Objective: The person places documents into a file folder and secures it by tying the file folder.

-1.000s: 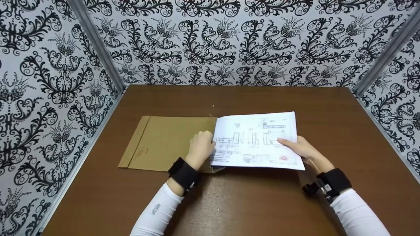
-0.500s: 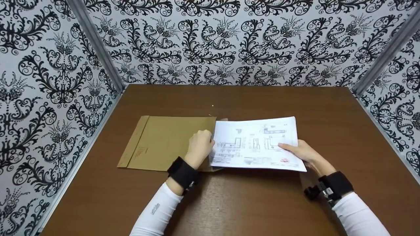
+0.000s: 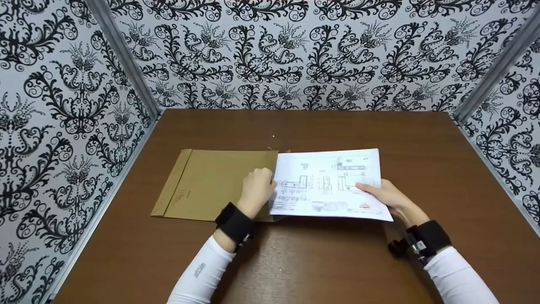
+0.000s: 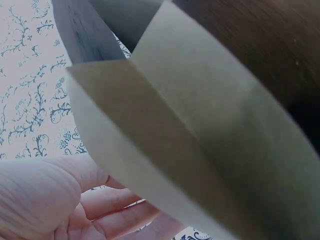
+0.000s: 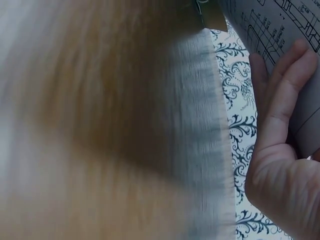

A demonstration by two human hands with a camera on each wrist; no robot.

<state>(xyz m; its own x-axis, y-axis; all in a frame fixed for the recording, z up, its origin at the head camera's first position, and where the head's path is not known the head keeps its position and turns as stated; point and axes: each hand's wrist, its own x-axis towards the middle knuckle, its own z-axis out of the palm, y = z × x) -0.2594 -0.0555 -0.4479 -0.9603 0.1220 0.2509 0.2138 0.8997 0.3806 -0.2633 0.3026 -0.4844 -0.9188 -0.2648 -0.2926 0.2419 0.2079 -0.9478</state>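
Observation:
A brown kraft envelope point(image 3: 215, 173) lies on the table, its open side facing right. My left hand point(image 3: 257, 188) grips the edge of that opening; the left wrist view shows the folded side of the envelope point(image 4: 200, 115) spread apart above the curled fingers. My right hand point(image 3: 390, 194) holds the right side of a stack of white paper sheets point(image 3: 320, 196) printed with technical drawings, thumb on top and fingers underneath. The left end of the sheets is at the envelope's mouth; how far they reach inside is hidden. Printed drawings also show beneath the sheets in the right wrist view.
The brown wooden table point(image 3: 316, 261) ends at a patterned back wall point(image 3: 270, 55), with patterned side walls at left and right. Small white specks dot the tabletop. Black camera straps point(image 3: 236, 226) circle both wrists.
The right hand has lowered the sheets, then raised them a little and shifted them slightly left. The left hand and the envelope have stayed nearly still.

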